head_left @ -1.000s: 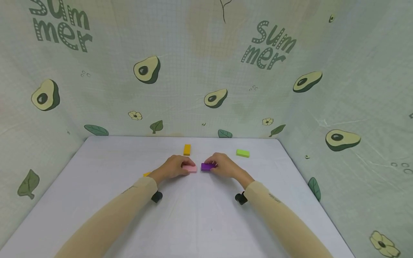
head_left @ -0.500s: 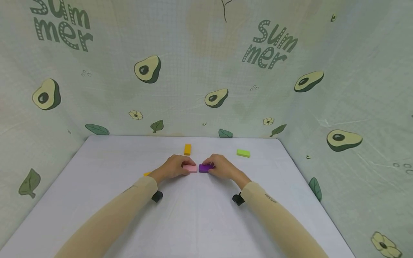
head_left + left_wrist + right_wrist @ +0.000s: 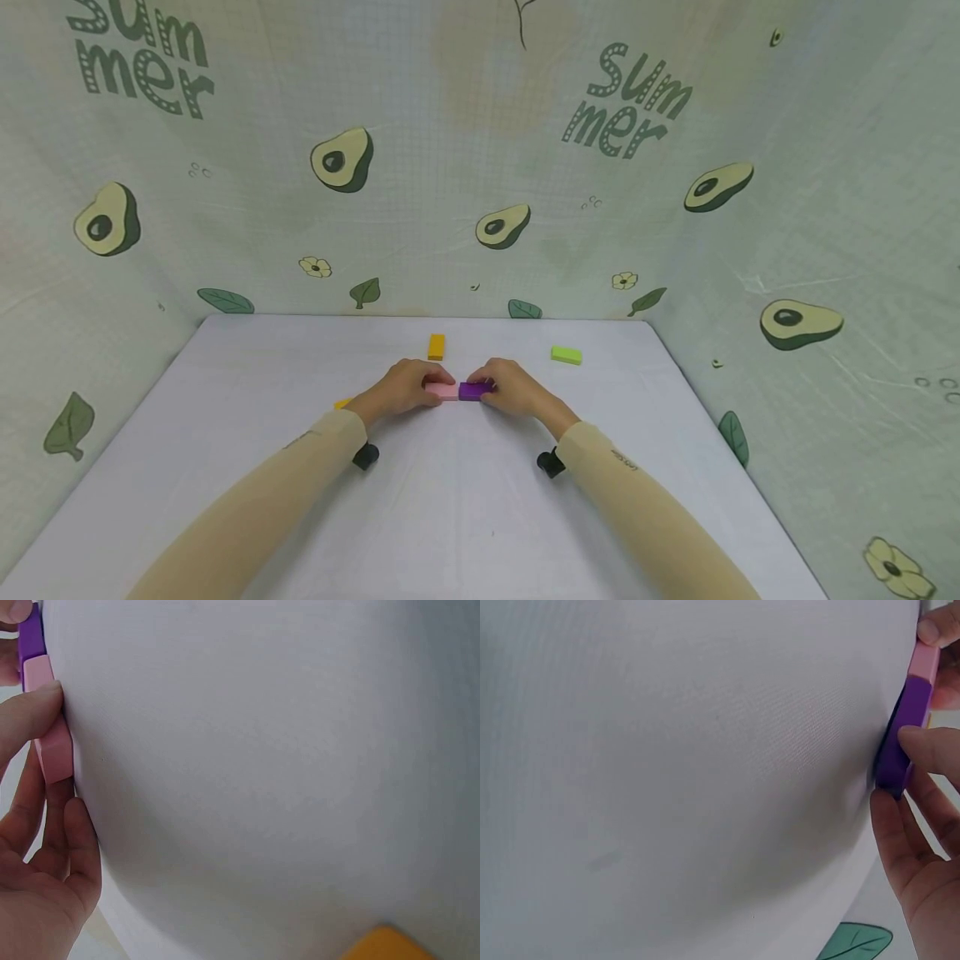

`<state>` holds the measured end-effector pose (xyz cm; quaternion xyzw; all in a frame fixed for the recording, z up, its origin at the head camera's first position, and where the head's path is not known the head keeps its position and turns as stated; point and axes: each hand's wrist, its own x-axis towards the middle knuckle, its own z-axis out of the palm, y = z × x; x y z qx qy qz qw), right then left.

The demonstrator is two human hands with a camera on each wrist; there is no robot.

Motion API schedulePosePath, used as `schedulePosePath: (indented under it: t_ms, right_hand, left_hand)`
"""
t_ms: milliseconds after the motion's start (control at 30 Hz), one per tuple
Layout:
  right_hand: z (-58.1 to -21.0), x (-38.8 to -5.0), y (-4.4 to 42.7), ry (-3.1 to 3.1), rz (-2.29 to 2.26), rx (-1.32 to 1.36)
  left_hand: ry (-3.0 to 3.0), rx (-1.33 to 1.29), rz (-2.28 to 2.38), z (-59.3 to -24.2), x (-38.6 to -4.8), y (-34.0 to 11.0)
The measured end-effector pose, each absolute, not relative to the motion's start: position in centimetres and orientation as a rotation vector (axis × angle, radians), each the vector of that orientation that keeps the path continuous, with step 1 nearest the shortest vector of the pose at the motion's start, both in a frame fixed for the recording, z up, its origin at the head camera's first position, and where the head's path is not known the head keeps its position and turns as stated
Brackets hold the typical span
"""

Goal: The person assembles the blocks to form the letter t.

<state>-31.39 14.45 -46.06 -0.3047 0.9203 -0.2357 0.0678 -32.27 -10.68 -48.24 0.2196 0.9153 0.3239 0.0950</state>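
Where Ends Meet, a Pinch on Either Side

As I watch from afar, an avocado-print cloth backdrop (image 3: 420, 100) rises behind and beside a white table (image 3: 480, 517). From the near side reach the left beige sleeve (image 3: 255, 500) and the right beige sleeve (image 3: 652, 508). My head view shows the left hand (image 3: 401, 387) clamped on a pink block (image 3: 447, 392), thumb opposite fingers; the right hand (image 3: 517, 389) pinches a purple block (image 3: 471, 392) the same way. Between the hands, the two blocks stand in line, and my wrist views show their ends touching. Beyond the left hand lies an orange-yellow block (image 3: 437, 347); a second orange-yellow block (image 3: 342, 403) is mostly hidden by the left wrist. Farther right, well apart from both hands, I see a lime-green block (image 3: 566, 355).
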Motion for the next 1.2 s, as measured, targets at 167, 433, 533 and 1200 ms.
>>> schedulePosePath:
  t_ms: [167, 433, 533, 1200]
  right_hand:
    - [-46.14, -31.48, 14.34, 2.774, -0.703, -0.921]
    - [-46.27, -31.52, 14.17, 2.779, -0.681, -0.912]
    - [-46.33, -31.52, 14.14, 2.783, -0.675, -0.912]
    - [-46.78, -31.43, 14.12, 2.782, -0.75, -0.801]
  left_hand:
    - [2.715, 0.645, 0.954, -48.24, -32.27, -10.68]
    - [2.709, 0.668, 0.961, -48.37, -32.34, -10.8]
    - [2.71, 0.672, 0.959, -48.39, -32.41, -10.83]
    - [2.697, 0.683, 0.952, -48.32, -32.48, -10.92]
